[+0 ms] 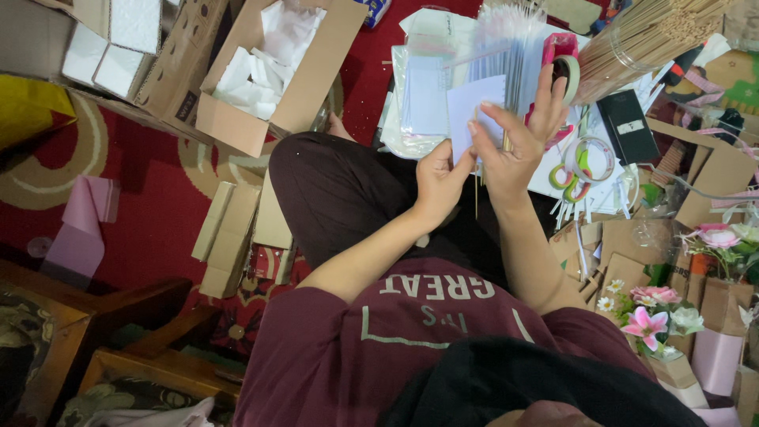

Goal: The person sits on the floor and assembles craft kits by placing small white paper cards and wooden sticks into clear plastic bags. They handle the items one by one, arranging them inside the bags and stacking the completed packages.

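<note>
I sit cross-legged on a red carpet. Both hands are raised in front of me around a small pale lilac card (474, 107). My left hand (439, 180) pinches the card's lower left edge. My right hand (518, 138) holds the card's right side together with a thin wooden stick (477, 186) that hangs down from behind the card. Just beyond the card lies a stack of clear plastic sleeves (506, 39).
A bundle of wooden sticks (648, 35) lies at the top right beside tape rolls (581, 162) and a black box (627, 126). Open cardboard boxes (273, 67) with white padding stand at the top left. Artificial flowers (652, 312) sit at the right. A wooden chair (95, 332) is at the lower left.
</note>
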